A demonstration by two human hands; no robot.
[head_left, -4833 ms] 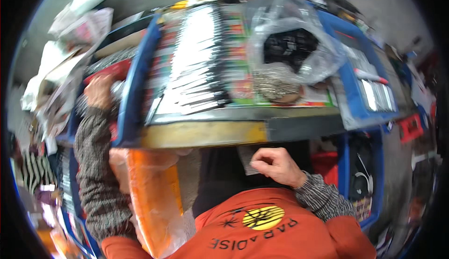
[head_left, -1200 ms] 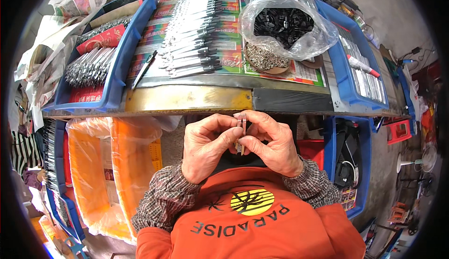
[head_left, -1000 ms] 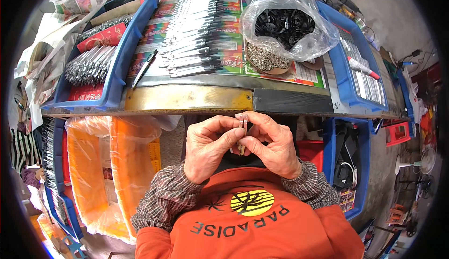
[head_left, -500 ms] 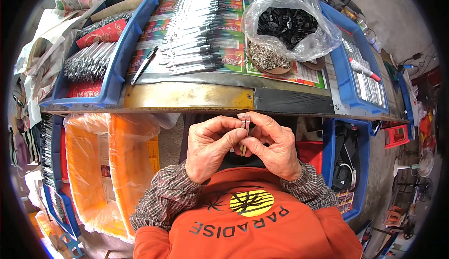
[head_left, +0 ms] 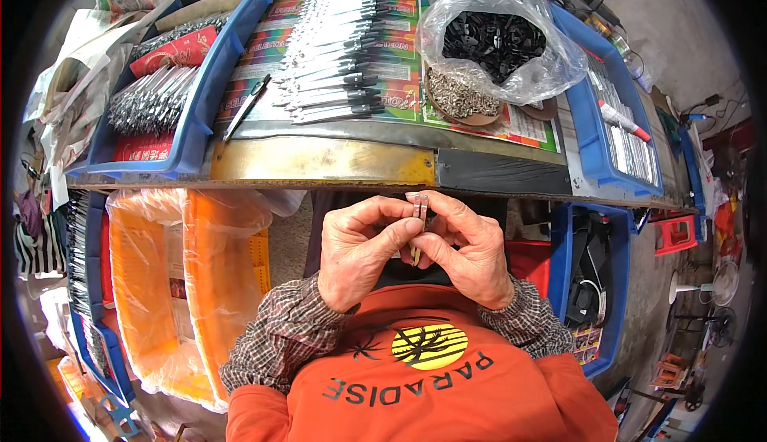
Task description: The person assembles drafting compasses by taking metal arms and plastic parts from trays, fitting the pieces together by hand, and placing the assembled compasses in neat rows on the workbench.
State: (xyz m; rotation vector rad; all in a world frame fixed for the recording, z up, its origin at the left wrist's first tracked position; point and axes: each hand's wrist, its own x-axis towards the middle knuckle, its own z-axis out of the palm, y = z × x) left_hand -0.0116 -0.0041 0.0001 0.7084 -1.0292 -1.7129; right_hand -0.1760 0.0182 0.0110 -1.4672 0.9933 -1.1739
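My left hand [head_left: 355,242] and my right hand [head_left: 471,254] meet in front of my chest, just below the table's front edge [head_left: 319,162]. Pinched between the thumbs and fingers of both is a slim, shiny metal piece [head_left: 420,206], held nearly upright. Its lower end looks brass-coloured, and fingers cover much of its middle. Beyond the hands, a long row of slim silver pieces with black ends [head_left: 331,67] lies side by side on printed sheets. To the left of that row rests a single dark, slim piece [head_left: 248,108].
On the table's right stand a clear plastic bag [head_left: 559,63] of black parts and a heap of small metal parts [head_left: 459,99]. Blue trays [head_left: 196,134] flank the table at left and right [head_left: 611,166]. Below left is an orange crate [head_left: 212,282] lined with plastic; below right, a blue bin [head_left: 619,282].
The hands keep the same pinch on the metal piece, with almost no movement. The whole view has shifted very slightly.
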